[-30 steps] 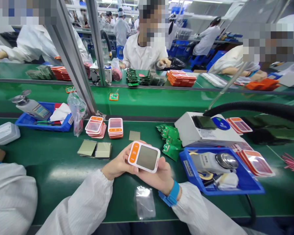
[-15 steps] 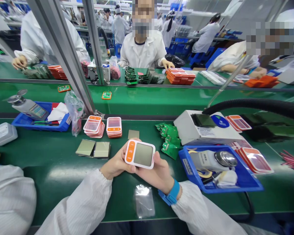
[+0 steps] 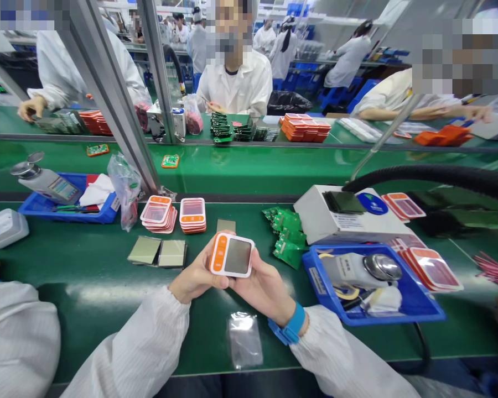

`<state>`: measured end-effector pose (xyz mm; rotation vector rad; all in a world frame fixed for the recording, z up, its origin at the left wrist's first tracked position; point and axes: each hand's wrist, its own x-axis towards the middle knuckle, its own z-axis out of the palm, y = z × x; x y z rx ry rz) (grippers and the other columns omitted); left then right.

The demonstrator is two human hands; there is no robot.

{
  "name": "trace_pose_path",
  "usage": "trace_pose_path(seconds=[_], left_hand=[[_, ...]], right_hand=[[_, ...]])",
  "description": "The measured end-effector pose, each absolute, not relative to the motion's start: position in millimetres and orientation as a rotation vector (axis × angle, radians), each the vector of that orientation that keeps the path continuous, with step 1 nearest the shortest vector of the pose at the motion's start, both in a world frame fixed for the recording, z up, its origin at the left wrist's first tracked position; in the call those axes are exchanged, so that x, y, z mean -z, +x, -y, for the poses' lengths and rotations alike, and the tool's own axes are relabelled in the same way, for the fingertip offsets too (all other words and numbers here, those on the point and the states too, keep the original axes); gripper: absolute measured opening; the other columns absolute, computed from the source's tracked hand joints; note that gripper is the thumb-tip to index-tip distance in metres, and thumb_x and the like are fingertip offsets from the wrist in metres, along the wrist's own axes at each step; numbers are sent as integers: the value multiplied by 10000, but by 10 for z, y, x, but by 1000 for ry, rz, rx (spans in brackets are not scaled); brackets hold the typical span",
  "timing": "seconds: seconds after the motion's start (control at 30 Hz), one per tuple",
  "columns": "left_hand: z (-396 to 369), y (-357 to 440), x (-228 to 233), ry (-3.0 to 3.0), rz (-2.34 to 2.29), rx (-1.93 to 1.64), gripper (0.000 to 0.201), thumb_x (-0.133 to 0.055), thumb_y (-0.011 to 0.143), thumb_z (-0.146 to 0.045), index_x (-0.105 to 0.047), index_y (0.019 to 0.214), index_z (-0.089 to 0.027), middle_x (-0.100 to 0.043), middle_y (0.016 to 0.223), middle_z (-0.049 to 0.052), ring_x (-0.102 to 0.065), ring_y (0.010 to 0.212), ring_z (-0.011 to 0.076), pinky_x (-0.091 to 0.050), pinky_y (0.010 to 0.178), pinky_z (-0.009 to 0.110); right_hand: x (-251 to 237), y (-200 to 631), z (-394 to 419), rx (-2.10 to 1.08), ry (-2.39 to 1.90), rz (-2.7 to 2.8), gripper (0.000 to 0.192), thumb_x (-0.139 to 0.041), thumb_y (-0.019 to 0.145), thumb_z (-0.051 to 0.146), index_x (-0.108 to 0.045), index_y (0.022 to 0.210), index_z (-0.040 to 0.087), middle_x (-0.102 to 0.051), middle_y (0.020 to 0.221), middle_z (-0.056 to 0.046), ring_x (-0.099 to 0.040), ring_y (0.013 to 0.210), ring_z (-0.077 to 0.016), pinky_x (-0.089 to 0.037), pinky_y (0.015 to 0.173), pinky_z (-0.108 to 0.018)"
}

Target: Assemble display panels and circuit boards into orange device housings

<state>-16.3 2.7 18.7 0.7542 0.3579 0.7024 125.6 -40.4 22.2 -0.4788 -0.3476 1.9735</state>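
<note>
Both hands hold one small white device with orange buttons and a grey display screen (image 3: pixel 238 257), its face turned up towards me. My left hand (image 3: pixel 197 275) grips its left side, thumb along the lower edge. My right hand (image 3: pixel 265 284) is closed around the right side, fingers partly hidden beneath. Just behind the device lies a small square display panel (image 3: pixel 226 225). Two stacks of such panels (image 3: pixel 157 252) sit to the left of my left hand. Below my hands a clear plastic sheet or bag (image 3: pixel 245 340) lies flat on the green bench.
Stacked orange-white frames (image 3: pixel 192 214) stand at the back left. Green circuit boards (image 3: pixel 288 237) lie right, beside a white box (image 3: pixel 336 221) and a blue tray (image 3: pixel 382 315) with a bottle. Circuit boards in orange frames (image 3: pixel 170 161) rest on the green strip behind. Co-workers sit opposite.
The device has tilted slightly and shifted a little left in my hands. On the green strip the framed boards have moved left. The person opposite has drawn a hand back from the orange stack.
</note>
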Motion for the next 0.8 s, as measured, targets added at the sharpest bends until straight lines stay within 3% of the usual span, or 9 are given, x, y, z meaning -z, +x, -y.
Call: trace_pose_path(seconds=[0.23,0.47,0.8], left_hand=[[-31,-179,-176,716,-282,-716,713,-809,604,-285,-530,1259,-243,-579,1299,84,-507,1220,291,-365,1039,389],[-47,-164,-166,649,-282,-686,617,-757,664,-430,-603,1193,-152,-657,1197,120,-603,1104,287,-446,967,386],[-66,-107,-172,617,-426,-717,476,-656,780,-468,-650,1115,-130,-698,1119,114,-638,1060,251,-462,954,353]], right_hand=[[-183,1244,425,-1970,-391,370,288,-701,793,426,-683,1024,255,-669,1160,-8,-574,1119,-179,-372,1072,-386],[-137,1229,454,-1948,-432,480,292,-779,719,334,-694,983,243,-672,1127,-15,-564,1118,-193,-331,1100,-434],[-155,1201,440,-1929,-453,409,216,-675,811,206,-678,1025,231,-692,1080,-15,-582,1119,-187,-361,1084,-442]])
